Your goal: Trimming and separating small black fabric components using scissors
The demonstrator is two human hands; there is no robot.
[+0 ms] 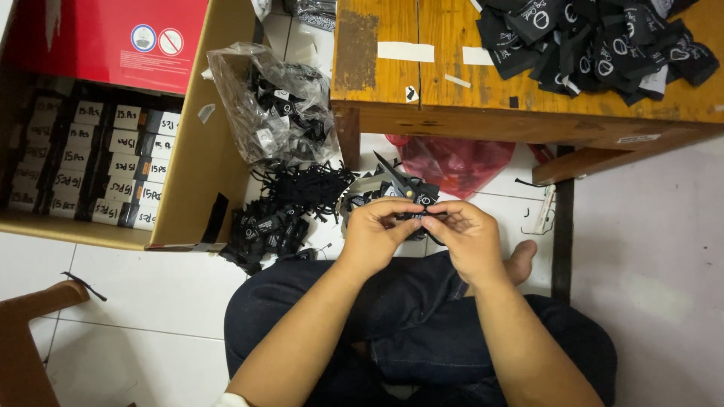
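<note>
My left hand [377, 230] and my right hand [466, 235] meet in front of me above my lap, both pinching a small black tag [416, 216] with a thin black string. Just beyond the fingertips lie grey-handled scissors [392, 179] on the white tiled floor. To the left of my hands sits a heap of black tags with black strings [283, 207]. I sit cross-legged in dark jeans, with a bare foot [522, 260] showing to the right.
A clear plastic bag of black tags [268, 102] stands on the floor behind the heap. An open cardboard box [200, 162] holds bundled labelled packs at left. A wooden table [452, 90] carries many black tags [596, 45]; a red plastic bag [456, 162] lies beneath it.
</note>
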